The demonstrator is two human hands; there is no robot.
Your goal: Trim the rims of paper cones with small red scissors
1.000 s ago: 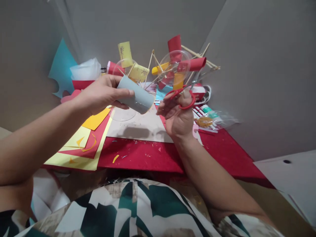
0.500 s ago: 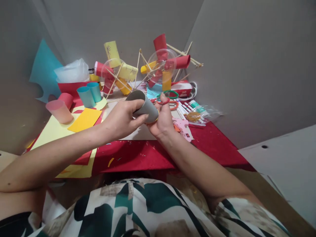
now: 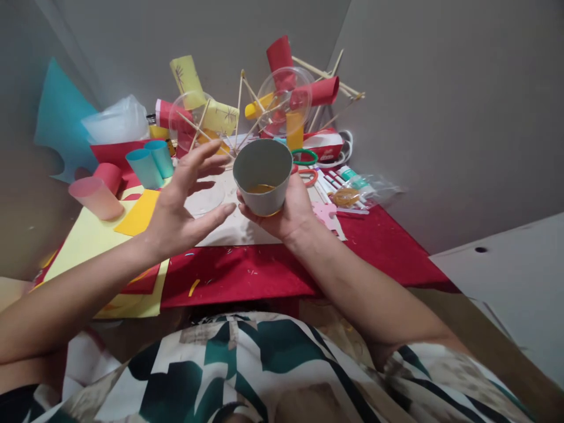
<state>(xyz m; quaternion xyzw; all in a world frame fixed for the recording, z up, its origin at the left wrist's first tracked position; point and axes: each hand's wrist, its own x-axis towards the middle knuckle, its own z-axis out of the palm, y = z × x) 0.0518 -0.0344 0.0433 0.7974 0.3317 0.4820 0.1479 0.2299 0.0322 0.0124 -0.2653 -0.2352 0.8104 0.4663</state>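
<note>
My right hand (image 3: 291, 218) cradles a grey paper tube (image 3: 263, 202) from below and its right side. The tube's open end tilts toward me, and something yellow shows at the bottom inside. Left of it, my left hand (image 3: 178, 202) is raised with its fingers spread, apart from the tube. Scissors with green and red-orange handles (image 3: 308, 174) show just behind my right hand, which partly covers them. Under both hands lies a whitish board (image 3: 247, 236), with a clear round piece (image 3: 207, 198) on it.
Two pinwheel-like models of paper tubes, clear discs and sticks stand behind, one on the left (image 3: 222, 117) and one on the right (image 3: 315, 93). Blue tubes (image 3: 145, 167), a pink cup (image 3: 97, 198) and yellow paper (image 3: 138, 214) sit left. Markers (image 3: 337, 182) lie right.
My left hand has let go of the grey tube and moved left, its fingers opening. In my right hand, the tube has turned so its opening faces me more.
</note>
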